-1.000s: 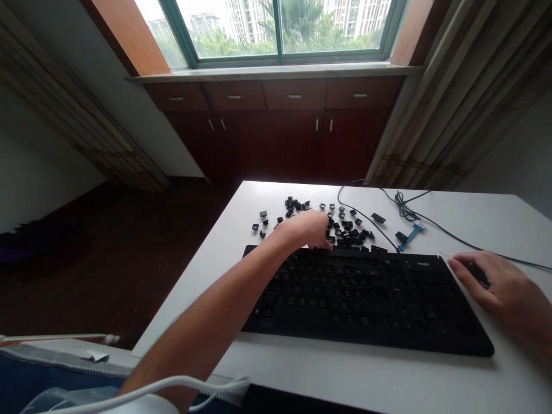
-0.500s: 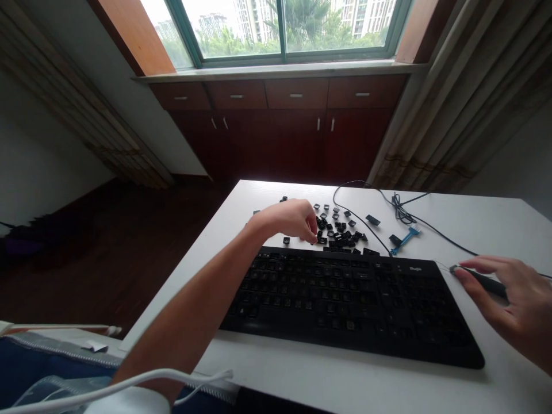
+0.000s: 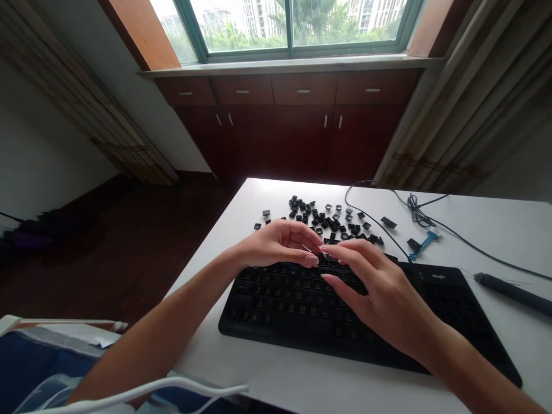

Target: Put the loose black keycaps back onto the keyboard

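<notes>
A black keyboard (image 3: 297, 322) lies on the white table, and many of its key positions look bare of caps. Over its upper middle, my left hand (image 3: 276, 244) has its fingers curved and its thumb apart from them. Facing it, my right hand (image 3: 379, 287) is also open, with thumb and fingers spread above the keys. The fingertips of both hands come close together or touch; I cannot make out anything between them. Loose black keycaps (image 3: 317, 218) lie scattered just behind the hands.
A slim dark tool (image 3: 513, 293) with thin wires lies right of the keyboard. Behind it are a small blue brush (image 3: 425, 244) and a black cable (image 3: 470, 236). Larger black keycaps (image 3: 388, 222) sit near the cable. A white cord (image 3: 172, 384) crosses the near left.
My right hand has left the dark tool and moved left over the keyboard. My left hand has come back from the loose keycaps, its fingers opening. The view has shifted slightly.
</notes>
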The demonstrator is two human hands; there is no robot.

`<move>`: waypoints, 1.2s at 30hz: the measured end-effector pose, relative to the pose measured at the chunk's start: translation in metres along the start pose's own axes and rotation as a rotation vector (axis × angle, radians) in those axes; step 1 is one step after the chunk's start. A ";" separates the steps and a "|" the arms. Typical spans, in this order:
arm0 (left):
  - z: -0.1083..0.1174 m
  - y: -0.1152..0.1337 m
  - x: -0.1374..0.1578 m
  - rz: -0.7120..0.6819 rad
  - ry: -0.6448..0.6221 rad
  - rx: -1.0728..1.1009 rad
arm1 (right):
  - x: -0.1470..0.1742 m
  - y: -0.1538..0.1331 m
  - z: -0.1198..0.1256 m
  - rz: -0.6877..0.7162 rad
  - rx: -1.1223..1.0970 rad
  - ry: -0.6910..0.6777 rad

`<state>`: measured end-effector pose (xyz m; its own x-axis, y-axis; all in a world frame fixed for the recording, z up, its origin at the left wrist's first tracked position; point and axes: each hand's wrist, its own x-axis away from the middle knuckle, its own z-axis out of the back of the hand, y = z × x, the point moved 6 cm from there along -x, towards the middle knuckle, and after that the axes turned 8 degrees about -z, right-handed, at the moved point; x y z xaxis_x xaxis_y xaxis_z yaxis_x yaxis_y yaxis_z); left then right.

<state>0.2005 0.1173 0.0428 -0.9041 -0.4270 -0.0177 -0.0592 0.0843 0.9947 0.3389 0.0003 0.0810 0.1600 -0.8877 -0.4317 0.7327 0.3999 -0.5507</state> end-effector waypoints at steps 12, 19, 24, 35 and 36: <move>0.001 -0.014 -0.001 -0.045 0.033 0.123 | -0.008 0.001 -0.013 0.006 -0.057 0.137; 0.014 0.015 0.030 -0.355 0.235 -0.797 | 0.004 0.003 -0.028 -0.111 -0.093 0.099; 0.021 0.012 0.054 -0.516 0.351 -1.270 | 0.005 -0.005 -0.062 -0.068 -0.117 -0.076; 0.019 0.008 0.057 -0.525 0.322 -1.424 | 0.007 -0.006 -0.063 -0.046 0.019 -0.117; 0.019 0.007 0.056 -0.522 0.322 -1.426 | 0.007 -0.006 -0.062 -0.053 0.024 -0.111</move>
<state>0.1409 0.1111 0.0470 -0.7751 -0.3197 -0.5450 0.2797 -0.9470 0.1578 0.2945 0.0057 0.0364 0.1919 -0.9279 -0.3195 0.7575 0.3470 -0.5530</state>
